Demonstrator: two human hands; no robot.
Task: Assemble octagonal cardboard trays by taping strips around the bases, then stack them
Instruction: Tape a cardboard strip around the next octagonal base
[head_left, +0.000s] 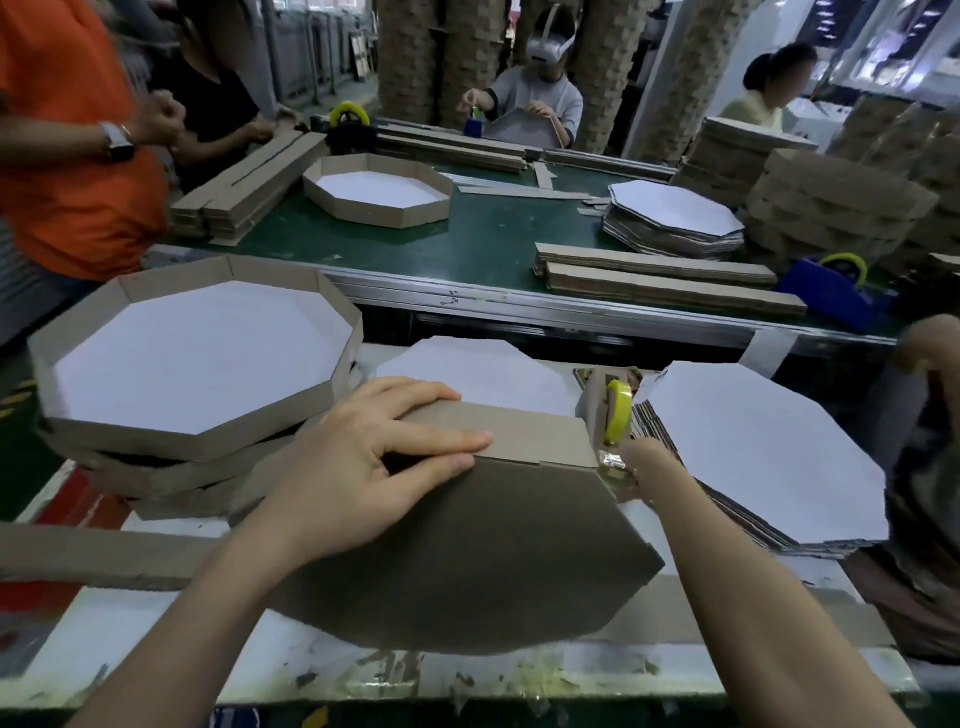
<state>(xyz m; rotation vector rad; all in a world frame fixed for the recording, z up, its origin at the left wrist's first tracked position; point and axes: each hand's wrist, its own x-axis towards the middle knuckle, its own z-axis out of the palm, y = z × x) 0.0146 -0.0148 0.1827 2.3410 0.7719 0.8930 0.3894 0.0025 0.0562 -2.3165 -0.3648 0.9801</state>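
Note:
A brown octagonal base (467, 561) stands tilted on its edge on the white bench, its plain side toward me. A cardboard strip (514, 431) is folded along its top edge. My left hand (363, 462) presses the strip onto the base, fingers laid flat over the fold. My right hand (636, 462) is mostly hidden behind the base's right corner, at the yellow tape roll (619, 410); shiny tape shows at that corner. A stack of finished trays (192, 415) sits at the left. A pile of white-faced bases (769, 457) lies at the right.
Another white base (467, 374) lies behind the tilted one. A loose strip (104, 556) crosses the bench's left. Beyond a metal rail, a green conveyor (483, 244) carries a tray (376, 189), strip bundles (665, 283), bases and a blue dispenser (831, 291). Several people work around it.

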